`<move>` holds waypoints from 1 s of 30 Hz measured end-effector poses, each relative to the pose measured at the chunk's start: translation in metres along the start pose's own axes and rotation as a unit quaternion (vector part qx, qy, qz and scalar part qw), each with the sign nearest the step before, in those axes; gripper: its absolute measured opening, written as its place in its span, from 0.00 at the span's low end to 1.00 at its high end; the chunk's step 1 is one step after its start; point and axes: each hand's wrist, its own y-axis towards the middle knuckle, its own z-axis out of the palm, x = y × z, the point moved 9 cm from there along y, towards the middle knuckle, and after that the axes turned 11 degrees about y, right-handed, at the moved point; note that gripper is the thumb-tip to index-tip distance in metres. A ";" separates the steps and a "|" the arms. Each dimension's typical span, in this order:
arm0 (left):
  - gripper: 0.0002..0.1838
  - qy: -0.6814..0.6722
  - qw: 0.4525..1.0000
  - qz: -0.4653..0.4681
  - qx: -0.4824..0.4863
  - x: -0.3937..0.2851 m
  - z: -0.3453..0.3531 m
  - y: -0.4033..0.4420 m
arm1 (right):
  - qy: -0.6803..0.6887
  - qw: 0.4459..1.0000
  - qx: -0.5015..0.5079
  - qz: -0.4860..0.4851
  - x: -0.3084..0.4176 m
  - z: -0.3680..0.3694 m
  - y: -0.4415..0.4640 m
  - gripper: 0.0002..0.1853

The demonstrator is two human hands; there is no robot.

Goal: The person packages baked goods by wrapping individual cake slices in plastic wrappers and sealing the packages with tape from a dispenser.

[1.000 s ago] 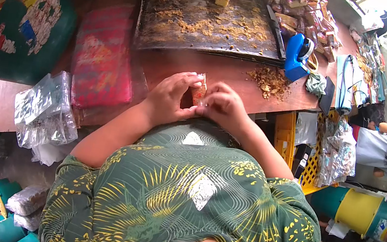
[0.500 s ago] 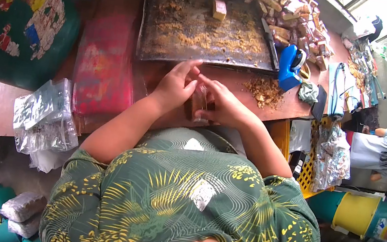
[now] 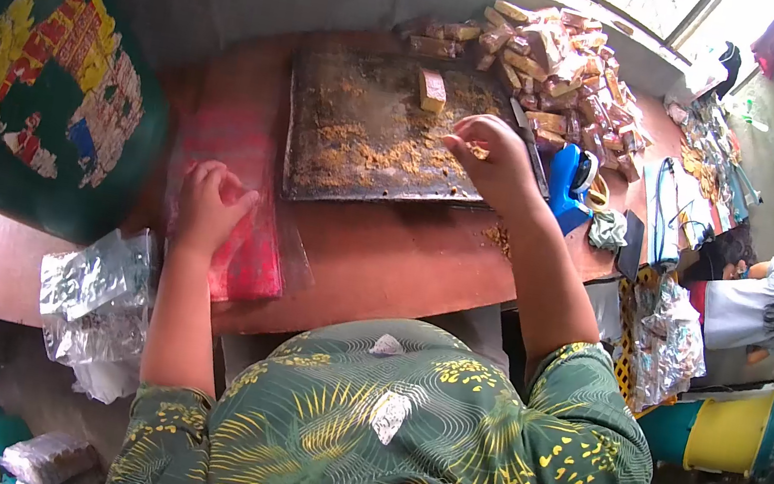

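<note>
My left hand rests over the stack of clear plastic wrappers on a red-pink sheet, its thumb apart from the loosely bent fingers. Over the right part of a dark metal tray is my right hand, fingers curved, with a gap to the thumb and no item visible in it. One pale yellow-brown bar stands on the tray, beyond my right fingertips and apart from them. Crumbs cover much of the tray. A knife lies along its right edge.
Wrapped bars form a heap at the back right. A blue tape dispenser, a crumpled cloth and loose crumbs lie right of the tray. A large green drum stands left. Plastic bags hang at the table's left edge. Another person is far right.
My hands have parted from the wrapped bar they held together near the table edge. The left moved left onto the wrappers, the right up over the tray. That bar is out of them.
</note>
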 end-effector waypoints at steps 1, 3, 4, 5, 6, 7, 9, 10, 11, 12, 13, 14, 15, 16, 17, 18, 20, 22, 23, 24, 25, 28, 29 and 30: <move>0.15 -0.026 1.000 -0.013 0.006 0.007 0.007 0.001 | -0.021 0.998 0.025 0.059 -0.015 0.012 0.007 0.16; 0.15 -0.078 0.996 -0.046 0.021 0.019 0.019 -0.003 | -0.050 0.990 0.056 0.121 -0.044 0.032 0.022 0.19; 0.15 -0.085 0.995 -0.048 0.025 0.020 0.022 -0.003 | -0.082 0.990 0.033 0.112 -0.061 0.037 0.031 0.21; 0.15 -0.090 0.994 -0.049 0.030 0.021 0.024 -0.003 | -0.113 0.988 0.011 0.102 -0.078 0.042 0.039 0.23; 0.14 -0.095 0.994 -0.050 0.034 0.022 0.024 -0.002 | -0.197 0.973 0.003 0.118 -0.092 0.047 0.048 0.34; 0.14 -0.067 0.997 -0.026 0.023 0.010 0.012 0.000 | -0.240 0.958 -0.014 0.155 -0.101 0.050 0.054 0.37; 0.14 -0.011 1.000 0.022 0.001 -0.014 -0.011 0.000 | -0.320 0.918 -0.048 0.229 -0.117 0.053 0.059 0.43; 0.14 -0.038 0.999 0.003 0.006 -0.006 -0.006 0.000 | -0.348 0.896 -0.020 0.274 -0.128 0.056 0.060 0.46; 0.14 -0.064 0.998 -0.016 0.010 0.004 0.005 -0.001 | -0.327 0.896 -0.005 0.301 -0.137 0.057 0.061 0.44; 0.14 -0.091 0.995 -0.036 0.014 0.013 0.013 -0.001 | -0.307 0.894 0.010 0.327 -0.147 0.056 0.062 0.43; 0.14 -0.089 0.995 -0.036 0.008 0.014 0.014 0.000 | -0.286 0.891 0.026 0.353 -0.160 0.054 0.062 0.41; 0.14 -0.087 0.996 -0.036 0.003 0.016 0.016 -0.001 | -0.245 0.906 0.022 0.344 -0.176 0.051 0.061 0.37; 0.14 -0.085 0.996 -0.035 -0.001 0.012 0.012 0.000 | -0.221 0.924 -0.008 0.312 -0.171 0.044 0.058 0.34; 0.14 -0.068 0.997 -0.023 -0.007 0.007 0.006 -0.001 | -0.185 0.935 -0.037 0.300 -0.170 0.036 0.052 0.33; 0.13 -0.051 0.999 -0.010 -0.014 0.000 0.001 -0.002 | -0.149 0.944 -0.066 0.287 -0.168 0.026 0.045 0.33; 0.13 -0.035 0.999 0.004 -0.021 -0.008 -0.005 -0.001 | -0.116 0.957 -0.099 0.245 -0.156 0.014 0.035 0.35; 0.13 -0.068 0.997 -0.019 -0.012 0.012 0.015 -0.001 | 0.105 0.941 -0.139 0.290 -0.164 0.000 -0.002 0.37; 0.13 -0.094 0.995 -0.037 -0.010 0.028 0.025 0.000 | 0.299 0.889 -0.170 0.303 -0.148 -0.010 -0.048 0.37; 0.13 -0.102 0.994 -0.042 -0.011 0.031 0.026 0.000 | 0.369 0.856 -0.182 0.314 -0.130 -0.014 -0.070 0.36; 0.13 -0.111 0.993 -0.046 -0.012 0.034 0.028 0.000 | 0.455 0.817 -0.193 0.297 -0.111 -0.015 -0.089 0.35; 0.13 -0.147 0.987 -0.057 0.003 0.041 0.032 0.001 | 0.498 0.793 -0.178 0.302 -0.103 -0.014 -0.111 0.35; 0.10 -0.129 0.991 -0.003 0.027 0.023 0.021 0.000 | 0.606 0.728 -0.142 0.287 -0.079 -0.016 -0.163 0.36; 0.10 -0.118 0.993 0.007 0.028 0.017 0.018 -0.002 | 0.623 0.711 -0.148 0.289 -0.074 -0.015 -0.176 0.36; 0.10 -0.106 0.994 0.015 0.029 0.015 0.017 -0.003 | 0.630 0.703 -0.141 0.298 -0.072 -0.014 -0.189 0.36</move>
